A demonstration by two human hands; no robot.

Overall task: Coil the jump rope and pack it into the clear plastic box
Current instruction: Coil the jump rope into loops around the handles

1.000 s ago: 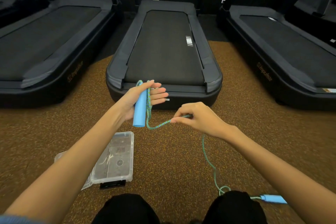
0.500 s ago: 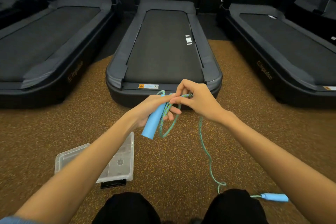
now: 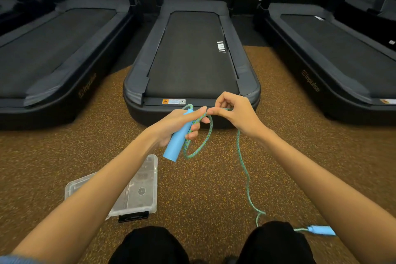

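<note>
My left hand [image 3: 179, 123] grips a light blue jump rope handle [image 3: 176, 142], tilted with its free end down-left. A loop of the green braided rope [image 3: 203, 139] hangs beside the handle from my left fingers. My right hand [image 3: 235, 111] pinches the rope at the top of that loop, fingertip to fingertip with the left hand. The rest of the rope [image 3: 244, 169] trails down to the floor and ends at the second blue handle [image 3: 321, 230] by my right knee. The clear plastic box [image 3: 147, 182] lies open on the floor under my left forearm, partly hidden.
Three black treadmills stand ahead; the middle treadmill [image 3: 192, 60] ends just beyond my hands. The floor is brown speckled rubber [image 3: 203, 195]. My dark-clothed knees [image 3: 150, 244] fill the bottom edge. A black clasp or small item [image 3: 133, 216] sits at the box's near edge.
My right hand brought the rope up to the left hand, forming a hanging loop beside the handle. The handle tilted from upright to slanted. The trailing rope pulled slightly off the floor.
</note>
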